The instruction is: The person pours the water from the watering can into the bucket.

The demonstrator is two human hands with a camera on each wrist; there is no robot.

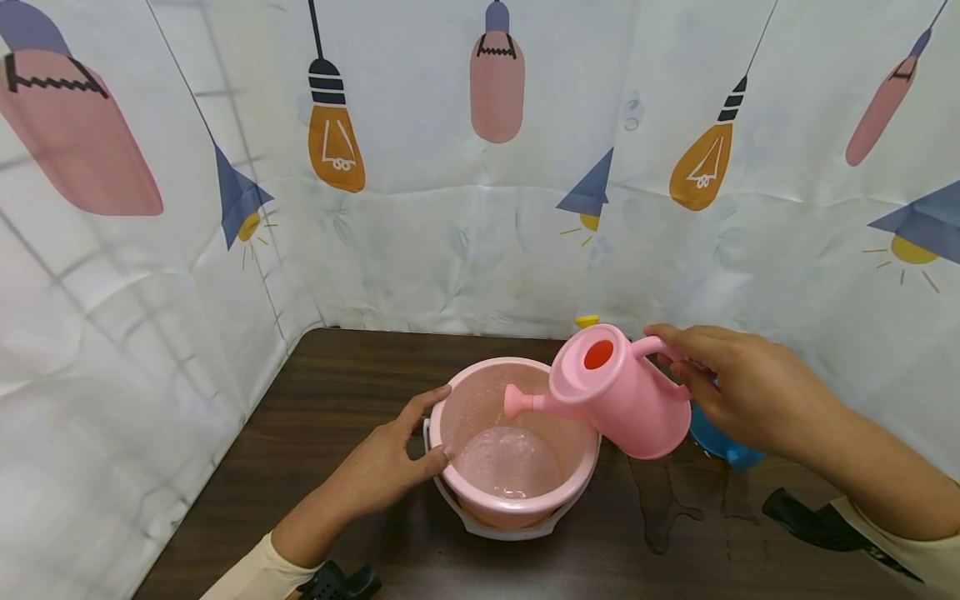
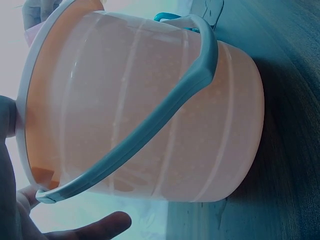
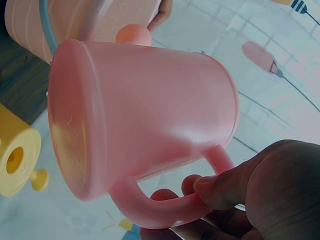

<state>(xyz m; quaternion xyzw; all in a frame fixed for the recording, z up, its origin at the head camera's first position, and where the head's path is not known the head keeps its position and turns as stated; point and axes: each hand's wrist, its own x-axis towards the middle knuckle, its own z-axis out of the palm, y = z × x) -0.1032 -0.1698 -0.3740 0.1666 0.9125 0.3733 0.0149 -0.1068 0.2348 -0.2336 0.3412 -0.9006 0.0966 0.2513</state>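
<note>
A pink watering can (image 1: 637,400) is tipped to the left, its round spout head over the inside of a pink bucket (image 1: 517,502). My right hand (image 1: 738,379) grips the can's looped handle (image 3: 165,212), with fingers wrapped round it. Rippled clear water (image 1: 510,462) shows at the bottom of the bucket. My left hand (image 1: 382,462) touches the bucket's left rim with thumb and forefinger spread apart. In the left wrist view, another finger (image 2: 102,227) of it stretches out straight beside the wall. The bucket's pale bail handle (image 1: 510,529) hangs down the near side.
Right of the bucket, partly hidden by my right hand, is a blue object (image 1: 723,442). A yellow hollow thing with a small knob (image 3: 20,155) stands behind the can. Spilled water (image 1: 663,508) wets the dark wooden table (image 1: 330,408). A printed curtain (image 1: 420,242) hangs behind.
</note>
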